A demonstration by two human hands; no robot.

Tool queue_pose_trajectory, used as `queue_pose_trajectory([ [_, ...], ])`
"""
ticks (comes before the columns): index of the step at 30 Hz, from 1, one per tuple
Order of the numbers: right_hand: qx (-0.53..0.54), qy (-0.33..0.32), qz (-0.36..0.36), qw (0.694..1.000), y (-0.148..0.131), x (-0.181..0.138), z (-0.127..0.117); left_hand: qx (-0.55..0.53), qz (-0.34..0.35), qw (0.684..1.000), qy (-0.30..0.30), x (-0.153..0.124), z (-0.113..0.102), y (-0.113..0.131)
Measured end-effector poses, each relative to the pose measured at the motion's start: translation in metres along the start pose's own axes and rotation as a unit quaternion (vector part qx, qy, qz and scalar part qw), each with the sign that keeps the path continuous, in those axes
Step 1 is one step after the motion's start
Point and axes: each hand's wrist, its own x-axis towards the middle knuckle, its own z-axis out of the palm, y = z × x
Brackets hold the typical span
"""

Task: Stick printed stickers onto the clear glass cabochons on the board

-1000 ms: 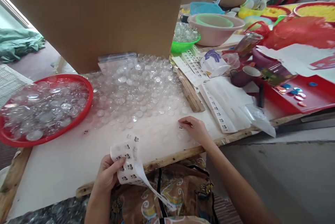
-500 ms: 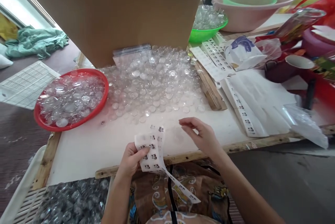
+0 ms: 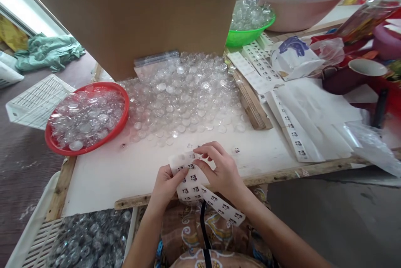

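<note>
My left hand (image 3: 166, 184) grips a white sticker sheet (image 3: 205, 195) printed with small black pictures, held over the near edge of the white board (image 3: 125, 172). My right hand (image 3: 217, 169) rests on the top of the same sheet, with fingertips pinching at a sticker near its upper edge. A single sticker (image 3: 237, 150) lies on the board just to the right. A heap of clear glass domes (image 3: 184, 92) covers the board beyond my hands.
A red dish (image 3: 122, 119) of glass domes sits at left, a big cardboard box (image 3: 140, 13) behind. A green bowl (image 3: 247, 36), pink basin (image 3: 300, 8), sticker strips (image 3: 290, 128), wooden sticks (image 3: 252, 105) and paper lie right. A white crate (image 3: 37, 234) of domes sits below left.
My right hand left the board, where a sticker now lies, and came back to the sheet in my left hand. The view swung left and down.
</note>
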Motion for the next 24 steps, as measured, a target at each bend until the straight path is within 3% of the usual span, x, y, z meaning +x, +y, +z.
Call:
queue_pose_trajectory([
  [9,-0.040,-0.026,-0.046,0.998,0.010,0.003,-0.011,0.090,0.025,0.995,-0.015,0.001,0.016,0.006],
  [24,0.013,0.020,-0.054,0.998,0.012,-0.007,-0.013,0.080,-0.010,0.997,-0.010,0.000,0.021,0.006],
])
